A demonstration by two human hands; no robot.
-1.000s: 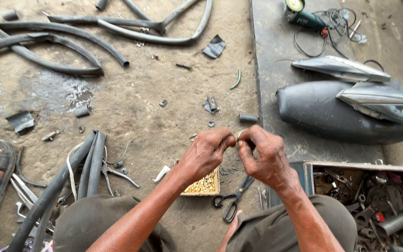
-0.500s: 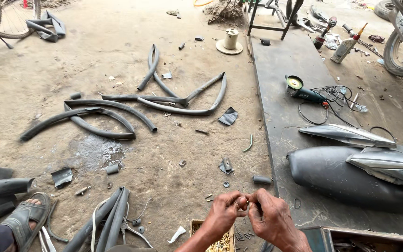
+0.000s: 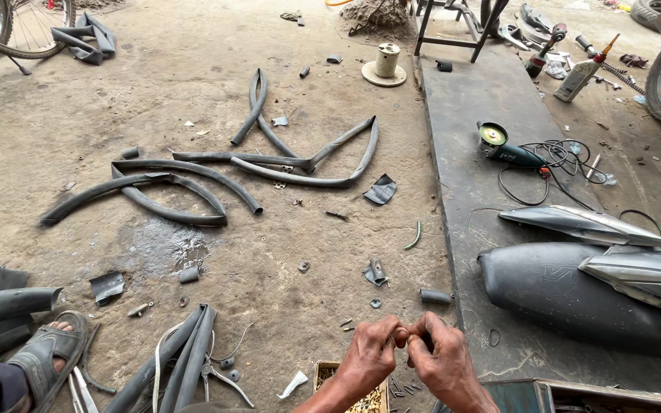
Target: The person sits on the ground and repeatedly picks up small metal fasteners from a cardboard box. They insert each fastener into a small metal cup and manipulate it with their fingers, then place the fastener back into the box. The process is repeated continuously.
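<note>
Head view shows our left hand [image 3: 370,356] and right hand [image 3: 441,359] meeting at the fingertips low in the frame, both pinched narrow on a small part [image 3: 405,333] held between them. The part is too small to identify; it sits at the point where thumbs and forefingers touch, above the floor [image 3: 193,92] and just above a small box [image 3: 323,372] of brass-coloured bits.

Risks, as we judge them:

1. Dropping the part. The grip is fingertip-only. If either pinch slackens, the part falls onto floor littered with rubber scraps and metal bits, where it would be hard to find again.
2. Loss into the box. A fall straight down may land among the similar pieces there.
3. Twisting force. If both hands turn against each other too hard, the part may bend or slip and nick a finger.
4. Clutter at the knees. Pliers [image 3: 219,372] and cut tube strips [image 3: 181,356] lie near the left hand; a sudden reach could strike them.

The grinder [image 3: 508,151] lies well apart on the dark slab [image 3: 468,99], with its cable loose beside it.
</note>
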